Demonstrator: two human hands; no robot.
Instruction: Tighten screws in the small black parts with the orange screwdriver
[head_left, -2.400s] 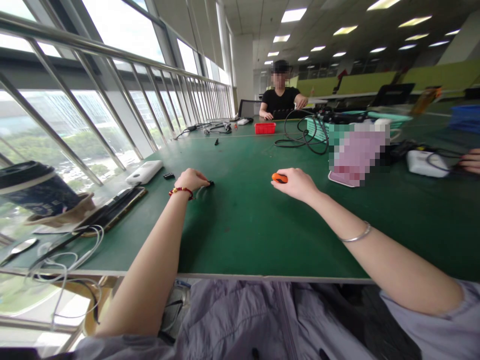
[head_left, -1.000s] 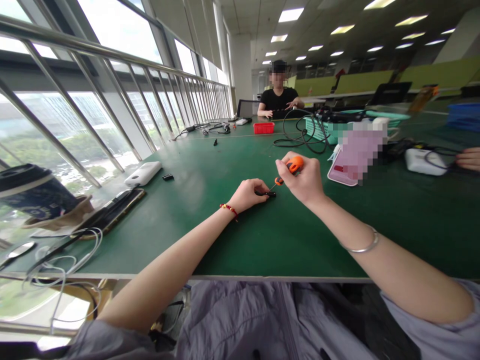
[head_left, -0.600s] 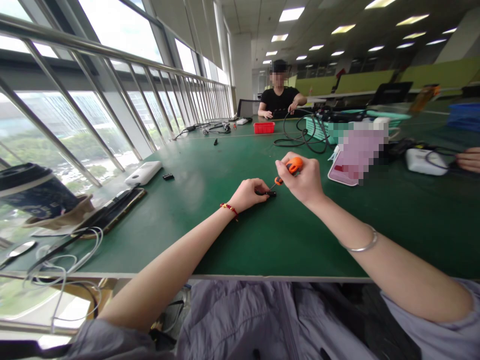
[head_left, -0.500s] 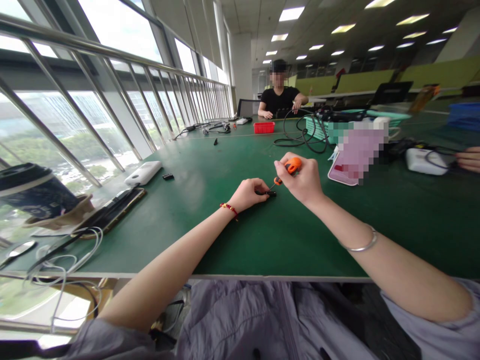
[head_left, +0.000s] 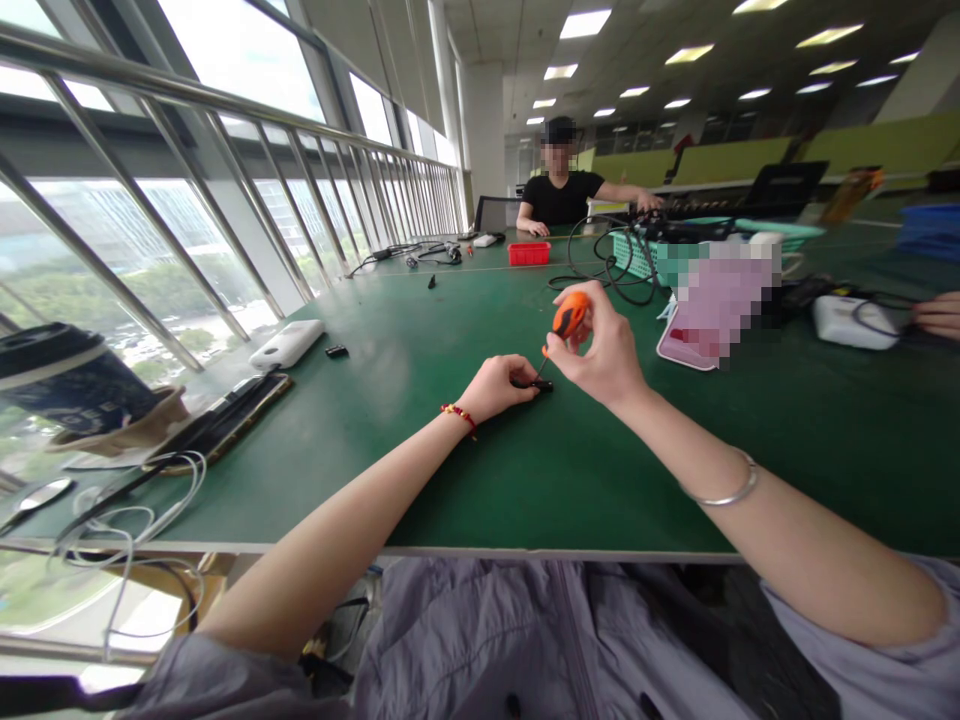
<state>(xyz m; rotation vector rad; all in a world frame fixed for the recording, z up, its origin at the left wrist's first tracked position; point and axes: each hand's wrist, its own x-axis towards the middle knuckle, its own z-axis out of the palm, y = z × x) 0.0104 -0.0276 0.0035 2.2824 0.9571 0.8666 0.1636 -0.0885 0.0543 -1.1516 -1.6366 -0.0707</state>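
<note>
Left of the red bin (head_left: 529,254), only small black parts and cables (head_left: 420,254) interrupt the tabletop; right of it, a looped black cable (head_left: 611,270) and green basket (head_left: 637,257) block passage.

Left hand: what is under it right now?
The left hand holds a small black piece, one end showing; the shaft of the orange screwdriver reaches down to it. Whatever the palm and fingers cover is hidden.
</note>
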